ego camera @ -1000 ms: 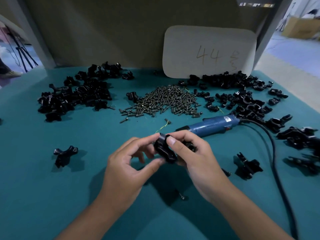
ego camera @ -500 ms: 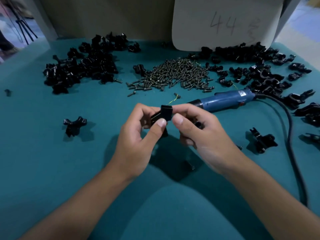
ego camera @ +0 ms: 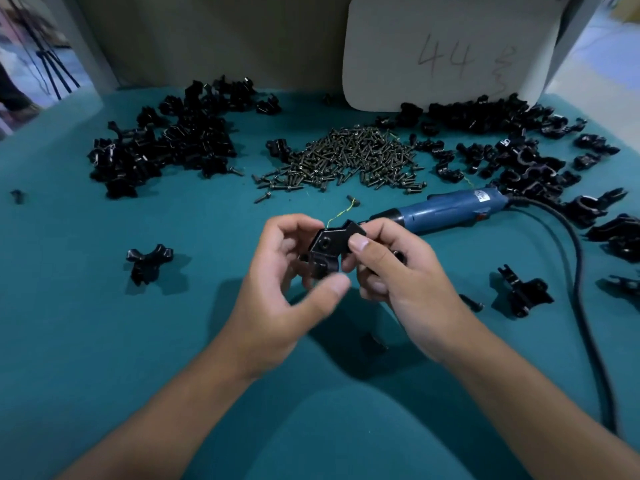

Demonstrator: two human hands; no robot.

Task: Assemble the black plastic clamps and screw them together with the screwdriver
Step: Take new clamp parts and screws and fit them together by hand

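Note:
Above the teal table (ego camera: pixel 104 341) both hands hold one black plastic clamp (ego camera: pixel 330 249), its flat face with a screw hole turned up. My left hand (ego camera: pixel 287 289) curls its fingers behind the clamp, the thumb lifted just below it. My right hand (ego camera: pixel 398 275) pinches the clamp's right end with thumb and fingers. The blue electric screwdriver (ego camera: pixel 446 211) lies on the table just beyond my right hand, tip pointing left. A pile of dark screws (ego camera: pixel 346 161) sits behind it.
Heaps of black clamp parts lie at the back left (ego camera: pixel 166 143) and back right (ego camera: pixel 512 147). Single clamp pieces rest at left (ego camera: pixel 147 263) and right (ego camera: pixel 523 292). The screwdriver's black cable (ego camera: pixel 585 306) runs down the right side. A white numbered board (ego camera: pixel 450 46) leans on the back wall.
The clamp has been turned in my fingers so its flat holed face shows. My left thumb has come off it. The camera has tipped down and nearer.

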